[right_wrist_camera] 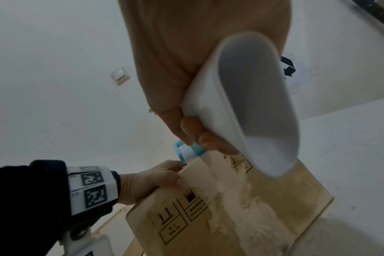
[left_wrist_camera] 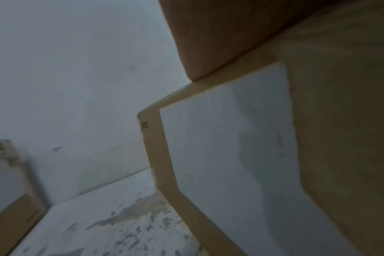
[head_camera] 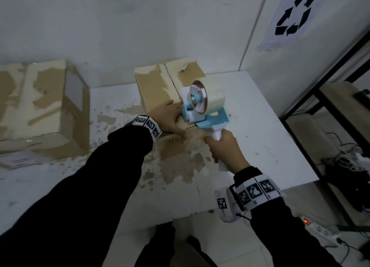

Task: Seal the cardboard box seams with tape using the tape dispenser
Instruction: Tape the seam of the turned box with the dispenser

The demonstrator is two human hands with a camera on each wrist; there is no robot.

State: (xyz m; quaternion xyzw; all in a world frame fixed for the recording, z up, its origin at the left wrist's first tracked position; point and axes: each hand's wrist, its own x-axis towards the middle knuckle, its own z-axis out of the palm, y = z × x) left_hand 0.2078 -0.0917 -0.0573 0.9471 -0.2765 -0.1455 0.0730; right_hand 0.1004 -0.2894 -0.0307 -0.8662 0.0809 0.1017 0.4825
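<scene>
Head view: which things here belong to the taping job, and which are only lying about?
In use:
- tape dispenser, handle gripped by the right hand
- cardboard box with the open top seam, left hand resting flat on it

Lying about:
- second box at the left
- recycling sign on the wall
- black shelf frame at the right

Bare table lies right of the cardboard box; a second box blocks the left.

Two cardboard boxes sit on the table, one at twelve o'clock and one at nine o'clock, with one tape dispenser and two hands, left and right.
</scene>
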